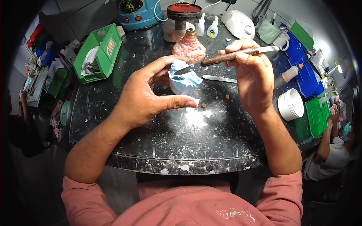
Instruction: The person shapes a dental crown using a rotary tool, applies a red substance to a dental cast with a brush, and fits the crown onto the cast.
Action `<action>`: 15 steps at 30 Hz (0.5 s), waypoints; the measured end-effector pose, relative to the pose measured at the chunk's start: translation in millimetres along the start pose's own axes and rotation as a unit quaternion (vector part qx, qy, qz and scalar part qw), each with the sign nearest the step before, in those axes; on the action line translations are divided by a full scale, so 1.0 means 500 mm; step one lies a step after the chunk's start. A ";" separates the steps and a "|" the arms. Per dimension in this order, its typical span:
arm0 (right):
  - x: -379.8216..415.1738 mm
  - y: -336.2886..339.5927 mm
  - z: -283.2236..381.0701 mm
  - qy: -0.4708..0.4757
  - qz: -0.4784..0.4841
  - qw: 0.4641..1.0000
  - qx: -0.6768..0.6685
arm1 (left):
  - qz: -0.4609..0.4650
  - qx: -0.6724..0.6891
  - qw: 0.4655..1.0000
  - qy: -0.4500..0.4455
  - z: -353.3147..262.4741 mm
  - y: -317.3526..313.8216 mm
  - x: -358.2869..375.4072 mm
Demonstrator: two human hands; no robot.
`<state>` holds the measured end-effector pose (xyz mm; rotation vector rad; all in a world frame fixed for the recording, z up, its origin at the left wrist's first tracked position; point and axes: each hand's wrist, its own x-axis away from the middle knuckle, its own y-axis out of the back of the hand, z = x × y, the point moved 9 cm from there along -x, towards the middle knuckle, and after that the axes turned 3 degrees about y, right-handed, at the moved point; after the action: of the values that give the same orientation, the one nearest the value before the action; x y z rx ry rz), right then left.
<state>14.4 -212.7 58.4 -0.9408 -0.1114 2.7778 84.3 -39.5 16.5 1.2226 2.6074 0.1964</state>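
Note:
My left hand (147, 88) holds a white and light-blue piece (182, 83), like a dental cast with blue wax on it. The fingers are behind it, partly hidden, and the thumb is stretched out below, apart from it. My right hand (252, 73) is closed around the brown handle of a wax knife (222, 57). The knife's dark blade points left and lies at the top of the blue part; its pale spoon-like end sticks out to the right. A slim metal instrument (219, 78) rests on the table between my hands.
Behind my hands stands a burner (190, 47) crusted with pink wax, near a dish of red wax (184, 10). Two small bottles (212, 29), a green bin (98, 54), a blue machine (138, 17) and a white tub (290, 104) surround the dark table (166, 141). Another person (328, 158) sits right.

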 end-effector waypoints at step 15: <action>0.000 -0.005 0.019 0.029 0.025 0.999 0.026 | 0.006 0.007 1.000 0.000 -0.012 -0.004 0.002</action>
<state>9.3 -210.2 66.2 -1.0240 -0.0058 2.7810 80.6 -39.9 21.5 1.2442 2.6052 0.1806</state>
